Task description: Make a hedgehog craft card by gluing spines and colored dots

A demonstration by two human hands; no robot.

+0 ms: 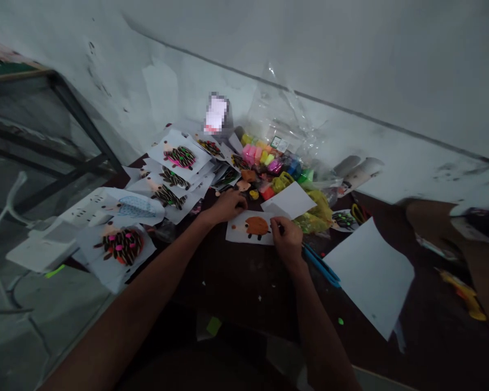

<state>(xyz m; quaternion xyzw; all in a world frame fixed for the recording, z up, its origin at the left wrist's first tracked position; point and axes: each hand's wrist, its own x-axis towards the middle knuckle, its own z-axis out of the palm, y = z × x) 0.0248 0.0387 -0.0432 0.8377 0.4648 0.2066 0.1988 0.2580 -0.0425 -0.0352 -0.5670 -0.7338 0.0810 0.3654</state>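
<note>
The hedgehog card [256,226] lies on the table [236,282]; the right hand [289,239] curls at its right end; the left hand [228,207] bends beside its upper-left edge; neither grip is discernible; apparent positioning calls for a steady card.

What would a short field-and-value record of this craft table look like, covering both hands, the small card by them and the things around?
left hand: near the card's upper left corner; grip unclear
right hand: fingertips at the card's right edge; grip unclear
small card: white, with an orange-brown animal
left side: cards with dark-striped animals; white power strip
behind: colorful lumps; clear plastic bag
right side: blue tool; large white sheet
</note>
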